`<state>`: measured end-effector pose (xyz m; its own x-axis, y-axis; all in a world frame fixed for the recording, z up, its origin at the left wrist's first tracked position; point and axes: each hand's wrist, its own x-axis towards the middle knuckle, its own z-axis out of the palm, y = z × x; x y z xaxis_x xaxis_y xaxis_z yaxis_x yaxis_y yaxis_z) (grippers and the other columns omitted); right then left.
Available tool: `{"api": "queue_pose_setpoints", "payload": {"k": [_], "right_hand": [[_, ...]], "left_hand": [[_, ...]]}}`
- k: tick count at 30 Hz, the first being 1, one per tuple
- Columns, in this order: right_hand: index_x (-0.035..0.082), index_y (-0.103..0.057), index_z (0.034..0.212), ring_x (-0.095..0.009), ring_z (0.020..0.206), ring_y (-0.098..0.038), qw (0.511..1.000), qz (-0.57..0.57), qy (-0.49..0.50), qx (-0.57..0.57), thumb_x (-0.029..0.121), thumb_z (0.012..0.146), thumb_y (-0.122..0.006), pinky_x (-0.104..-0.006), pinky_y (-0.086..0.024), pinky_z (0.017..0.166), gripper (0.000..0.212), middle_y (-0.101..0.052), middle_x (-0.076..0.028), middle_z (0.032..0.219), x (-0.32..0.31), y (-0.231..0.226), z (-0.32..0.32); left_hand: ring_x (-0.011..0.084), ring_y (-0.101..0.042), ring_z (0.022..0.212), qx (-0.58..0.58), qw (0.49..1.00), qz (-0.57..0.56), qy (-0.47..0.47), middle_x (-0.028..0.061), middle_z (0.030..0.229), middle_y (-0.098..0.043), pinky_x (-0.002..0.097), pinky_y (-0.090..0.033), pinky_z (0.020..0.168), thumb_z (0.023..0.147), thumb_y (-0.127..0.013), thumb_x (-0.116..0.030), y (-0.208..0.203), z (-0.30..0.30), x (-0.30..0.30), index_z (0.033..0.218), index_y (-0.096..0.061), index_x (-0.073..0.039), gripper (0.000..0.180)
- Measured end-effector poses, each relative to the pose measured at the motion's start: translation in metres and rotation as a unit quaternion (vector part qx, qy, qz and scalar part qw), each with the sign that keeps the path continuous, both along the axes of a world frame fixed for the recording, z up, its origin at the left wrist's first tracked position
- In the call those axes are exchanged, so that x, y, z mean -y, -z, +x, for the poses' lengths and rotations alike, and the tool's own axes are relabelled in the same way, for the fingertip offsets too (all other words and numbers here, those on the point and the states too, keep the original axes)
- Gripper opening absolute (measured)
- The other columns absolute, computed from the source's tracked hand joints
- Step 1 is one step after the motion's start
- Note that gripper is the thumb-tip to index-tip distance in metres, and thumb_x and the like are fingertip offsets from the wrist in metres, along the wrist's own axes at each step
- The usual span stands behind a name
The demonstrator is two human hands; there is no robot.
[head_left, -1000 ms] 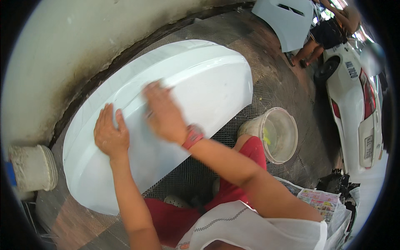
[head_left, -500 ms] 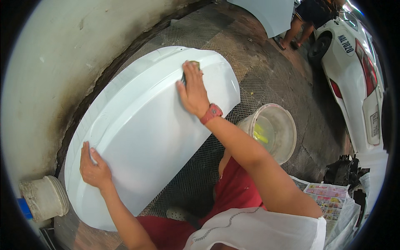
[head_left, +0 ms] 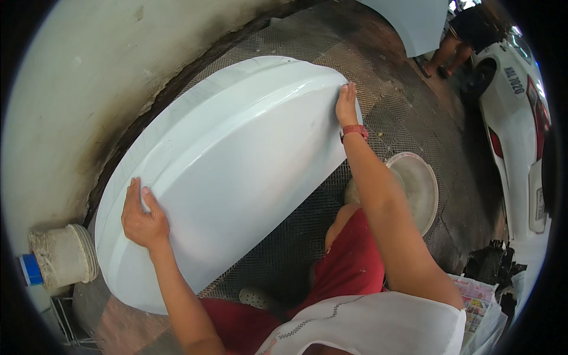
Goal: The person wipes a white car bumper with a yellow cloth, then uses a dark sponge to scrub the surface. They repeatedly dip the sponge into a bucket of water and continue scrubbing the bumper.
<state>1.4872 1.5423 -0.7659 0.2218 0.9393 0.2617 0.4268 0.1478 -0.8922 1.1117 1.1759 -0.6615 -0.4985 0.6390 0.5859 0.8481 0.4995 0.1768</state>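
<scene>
A large white curved car body panel (head_left: 236, 171) lies before me, with a raised ridge along its far side. My left hand (head_left: 145, 219) rests open on the panel's left part, thumb apart from the fingers. At the panel's right end my right hand (head_left: 347, 107), below a red wristwatch (head_left: 354, 131), presses down with its fingers together. The small dark pad with an olive edge, seen under this hand earlier, is hidden now; none of it shows elsewhere on the panel.
A whitish bucket (head_left: 436, 192) stands right, partly behind my right forearm. A dirty white pail (head_left: 62, 257) sits left by the stained wall (head_left: 77, 118). A white car (head_left: 512, 124), another panel (head_left: 414, 23) and a person's legs (head_left: 452, 56) are far right.
My right hand has slid to the right along the panel, to its right end, and the pad under it has gone out of sight. My left hand stays on the left part.
</scene>
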Motion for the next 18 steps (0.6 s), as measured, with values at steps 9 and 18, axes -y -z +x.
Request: {"api": "queue_pose_setpoints", "payload": {"k": [9, 18], "right_hand": [[-0.009, -0.027, 0.165, -0.045, 0.16, -0.027, 0.858, 0.202, -0.395, 0.259, 0.045, 0.095, -0.066, -0.0604, -0.025, 0.128, 0.097, -0.03, -0.032, 0.169, 0.305, 0.019, -0.214], [-0.014, -0.019, 0.165, -0.047, 0.164, -0.012, 0.986, 0.039, -0.063, 0.151, 0.026, 0.103, -0.058, -0.058, -0.01, 0.133, 0.083, -0.016, -0.034, 0.174, 0.148, -0.036, -0.105]], "left_hand": [[0.0294, -0.074, 0.121, 0.023, 1.0, 0.016, -0.012, 0.0089, 0.127, -0.079, 0.0418, -0.056, 0.101, 0.105, -0.062, -0.03, 0.0, 0.0, -0.002, 0.125, -0.08, -0.013, 0.032], [0.0279, -0.074, 0.121, -0.006, 1.0, 0.007, 0.001, 0.0076, 0.127, -0.079, 0.0414, -0.056, 0.101, 0.104, -0.063, -0.032, -0.001, 0.0, 0.014, 0.123, -0.08, -0.01, 0.033]]}}
